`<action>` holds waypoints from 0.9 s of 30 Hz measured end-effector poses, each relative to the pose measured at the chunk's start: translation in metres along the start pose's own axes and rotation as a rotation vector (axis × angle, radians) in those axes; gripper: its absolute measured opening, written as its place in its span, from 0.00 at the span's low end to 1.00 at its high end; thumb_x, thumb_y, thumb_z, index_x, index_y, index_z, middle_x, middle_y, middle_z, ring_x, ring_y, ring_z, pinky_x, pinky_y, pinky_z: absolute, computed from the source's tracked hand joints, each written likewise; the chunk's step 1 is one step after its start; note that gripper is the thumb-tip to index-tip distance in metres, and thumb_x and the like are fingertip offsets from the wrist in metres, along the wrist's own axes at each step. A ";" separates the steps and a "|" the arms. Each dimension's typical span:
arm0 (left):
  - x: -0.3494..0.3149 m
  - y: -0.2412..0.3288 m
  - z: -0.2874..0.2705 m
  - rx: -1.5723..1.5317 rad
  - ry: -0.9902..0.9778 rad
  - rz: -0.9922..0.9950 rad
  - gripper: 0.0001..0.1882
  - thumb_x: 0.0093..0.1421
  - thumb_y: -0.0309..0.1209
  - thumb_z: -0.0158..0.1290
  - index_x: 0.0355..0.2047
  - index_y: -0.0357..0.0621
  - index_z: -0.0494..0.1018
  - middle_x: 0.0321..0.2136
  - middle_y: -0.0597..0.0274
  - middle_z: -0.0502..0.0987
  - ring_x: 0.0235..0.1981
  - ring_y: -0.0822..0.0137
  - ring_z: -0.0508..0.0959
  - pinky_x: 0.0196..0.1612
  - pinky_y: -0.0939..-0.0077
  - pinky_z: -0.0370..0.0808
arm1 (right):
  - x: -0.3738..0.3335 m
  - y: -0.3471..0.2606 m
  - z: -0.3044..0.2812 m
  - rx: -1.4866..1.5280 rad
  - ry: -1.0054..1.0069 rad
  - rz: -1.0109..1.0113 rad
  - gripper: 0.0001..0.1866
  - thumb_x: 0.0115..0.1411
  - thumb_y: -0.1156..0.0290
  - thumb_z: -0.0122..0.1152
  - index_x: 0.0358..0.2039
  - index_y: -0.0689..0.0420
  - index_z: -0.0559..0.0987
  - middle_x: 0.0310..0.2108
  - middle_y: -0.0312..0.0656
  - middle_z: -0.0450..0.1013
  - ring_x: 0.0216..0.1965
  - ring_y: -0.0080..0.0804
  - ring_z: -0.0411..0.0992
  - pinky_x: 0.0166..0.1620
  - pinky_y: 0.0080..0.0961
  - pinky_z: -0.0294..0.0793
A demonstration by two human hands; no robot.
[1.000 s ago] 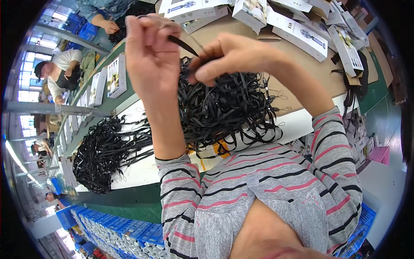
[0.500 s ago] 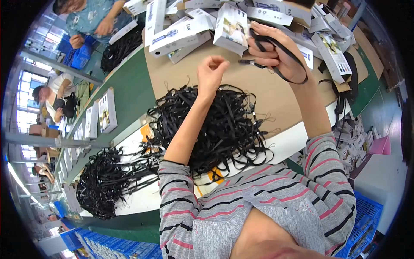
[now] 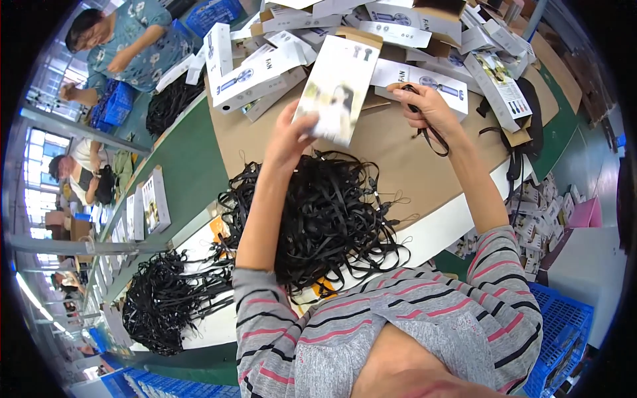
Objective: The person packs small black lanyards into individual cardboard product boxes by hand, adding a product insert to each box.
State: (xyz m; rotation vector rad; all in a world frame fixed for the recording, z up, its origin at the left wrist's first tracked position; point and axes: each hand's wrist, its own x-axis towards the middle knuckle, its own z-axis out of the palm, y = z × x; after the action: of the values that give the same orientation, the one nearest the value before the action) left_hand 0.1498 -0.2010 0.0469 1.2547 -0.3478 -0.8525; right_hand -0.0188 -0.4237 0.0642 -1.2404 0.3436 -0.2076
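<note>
My left hand [image 3: 290, 138] grips the lower end of a white carton [image 3: 340, 86] with a printed picture on its face. The carton is tilted, and its brown flap at the far end stands open. In my right hand [image 3: 428, 109], to the right of the carton, is a black lanyard [image 3: 434, 140], folded up with a loop hanging below the fingers. A big tangled heap of black lanyards [image 3: 332, 219] lies below my hands, close to my body.
White cartons [image 3: 259, 73] are piled along the far side of the brown cardboard sheet [image 3: 398, 166]. A second lanyard bundle [image 3: 156, 302] lies at left. Another person [image 3: 129, 50] works at far left. Blue crates [image 3: 561, 325] stand at lower right.
My left hand, which held no carton, has taken hold of one and tilted it up. The lanyard in my right hand is bunched smaller, and that hand has come slightly lower.
</note>
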 end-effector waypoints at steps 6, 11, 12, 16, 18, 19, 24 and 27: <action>-0.154 0.008 -0.078 0.265 0.163 0.287 0.42 0.39 0.29 0.64 0.56 0.37 0.60 0.52 0.57 0.67 0.54 0.65 0.66 0.57 0.71 0.60 | 0.015 0.002 0.084 -0.064 -0.085 -0.049 0.17 0.63 0.62 0.47 0.45 0.60 0.74 0.15 0.27 0.54 0.13 0.12 0.47 0.16 0.13 0.45; -0.228 -0.006 -0.087 0.204 0.139 0.277 0.41 0.40 0.34 0.65 0.54 0.40 0.60 0.49 0.63 0.66 0.51 0.70 0.64 0.56 0.74 0.60 | -0.001 -0.001 0.139 -0.584 0.045 -0.222 0.10 0.54 0.66 0.58 0.34 0.57 0.73 0.18 0.26 0.60 0.15 0.09 0.52 0.17 0.10 0.47; -0.235 -0.009 -0.086 0.148 0.121 0.282 0.41 0.39 0.32 0.65 0.54 0.41 0.61 0.49 0.63 0.66 0.51 0.71 0.65 0.56 0.75 0.59 | 0.014 0.012 0.128 -0.488 0.028 -0.227 0.09 0.56 0.66 0.58 0.33 0.56 0.72 0.17 0.26 0.60 0.13 0.08 0.51 0.15 0.11 0.46; -0.267 -0.037 -0.090 0.126 0.211 0.270 0.40 0.39 0.30 0.65 0.54 0.42 0.61 0.51 0.62 0.65 0.54 0.68 0.64 0.58 0.73 0.57 | 0.019 0.030 0.159 -0.101 -0.337 0.069 0.08 0.60 0.65 0.56 0.32 0.56 0.74 0.16 0.25 0.60 0.11 0.09 0.49 0.13 0.12 0.44; -0.269 -0.043 -0.100 0.456 0.321 0.307 0.35 0.44 0.33 0.62 0.53 0.40 0.62 0.50 0.60 0.65 0.54 0.65 0.63 0.59 0.71 0.56 | 0.013 0.031 0.184 -0.224 -0.288 -0.087 0.09 0.59 0.66 0.57 0.35 0.58 0.76 0.15 0.25 0.60 0.11 0.10 0.49 0.14 0.12 0.43; -0.266 -0.035 -0.103 0.746 0.387 0.512 0.34 0.46 0.36 0.61 0.52 0.40 0.63 0.50 0.58 0.65 0.54 0.62 0.64 0.58 0.70 0.57 | 0.007 0.027 0.196 -0.294 -0.245 -0.189 0.11 0.60 0.65 0.56 0.36 0.59 0.77 0.13 0.25 0.58 0.11 0.10 0.47 0.15 0.13 0.43; -0.259 0.026 -0.062 0.817 0.761 0.633 0.32 0.45 0.36 0.63 0.50 0.40 0.66 0.44 0.58 0.73 0.46 0.66 0.71 0.51 0.74 0.66 | -0.030 0.006 0.247 -0.671 -0.434 -0.623 0.10 0.53 0.74 0.59 0.35 0.65 0.78 0.25 0.32 0.73 0.28 0.17 0.67 0.32 0.16 0.66; -0.247 0.042 -0.056 0.998 0.792 0.719 0.30 0.44 0.31 0.60 0.48 0.37 0.66 0.38 0.54 0.74 0.41 0.59 0.74 0.45 0.69 0.70 | -0.036 0.007 0.266 -0.792 -0.428 -0.887 0.07 0.52 0.73 0.61 0.27 0.63 0.77 0.19 0.44 0.71 0.16 0.29 0.66 0.22 0.22 0.64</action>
State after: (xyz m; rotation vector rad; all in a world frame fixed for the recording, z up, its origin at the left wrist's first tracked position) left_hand 0.0401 0.0193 0.1207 2.0555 -0.5429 0.5523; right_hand 0.0446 -0.1730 0.1382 -2.1195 -0.5857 -0.5839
